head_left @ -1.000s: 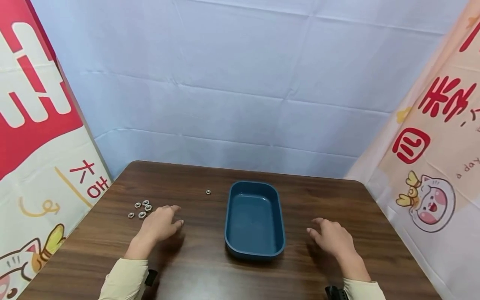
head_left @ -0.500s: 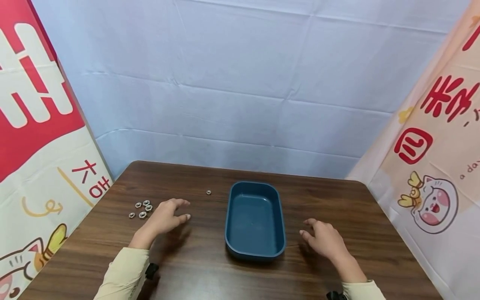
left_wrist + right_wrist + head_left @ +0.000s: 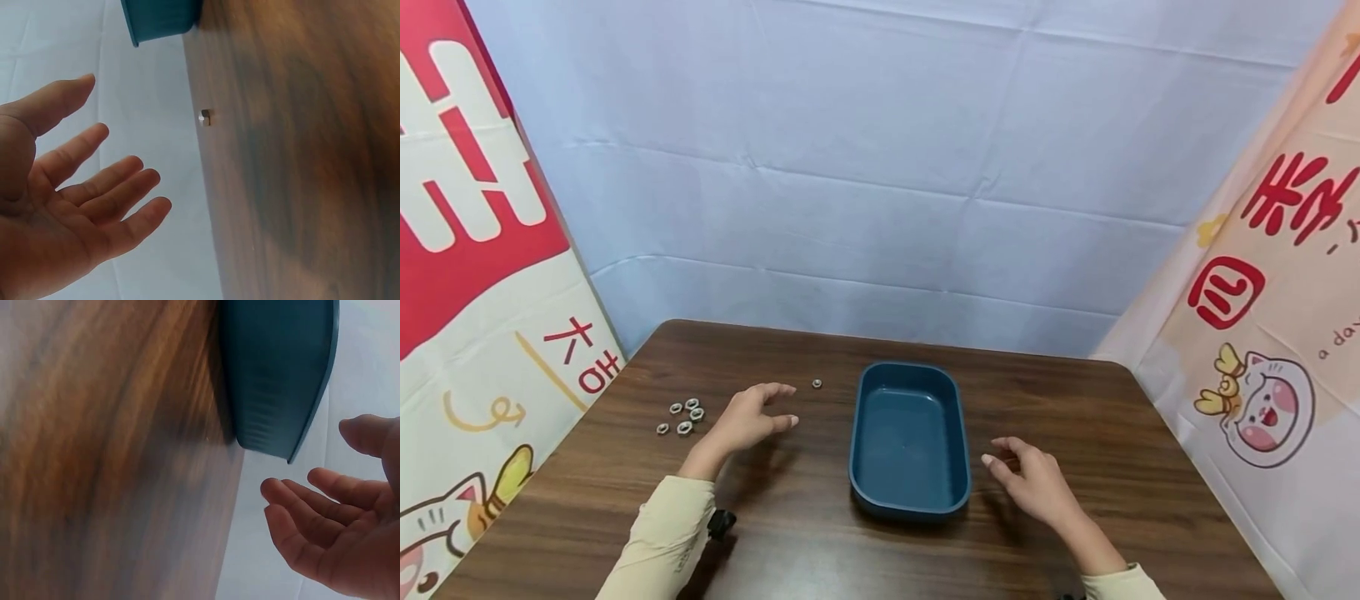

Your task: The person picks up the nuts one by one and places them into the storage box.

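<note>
My left hand [image 3: 749,421] hovers above the table between a group of metal nuts and the bin, thumb and fingers apart, holding nothing. In the left wrist view its fingers [image 3: 122,178] are spread and slightly bent. A single small nut [image 3: 817,383] lies just beyond those fingertips, and the left wrist view shows this nut [image 3: 204,117] too. To the right of the blue rectangular bin [image 3: 910,508], my right hand [image 3: 1033,483] is held over the table, empty, its fingers relaxed. The right wrist view has the bin's side wall [image 3: 275,381] close to that hand, apart from it.
Several hex nuts [image 3: 685,428] lie in a loose group at the table's left. The brown wooden table [image 3: 820,542] ends at a pale cloth backdrop [image 3: 865,208]. Printed banners [image 3: 1262,367] hang at both sides.
My left hand has moved right and a little forward, away from the nut group towards the single nut. The right hand has shifted left, closer to the bin. Bin and nuts stay put.
</note>
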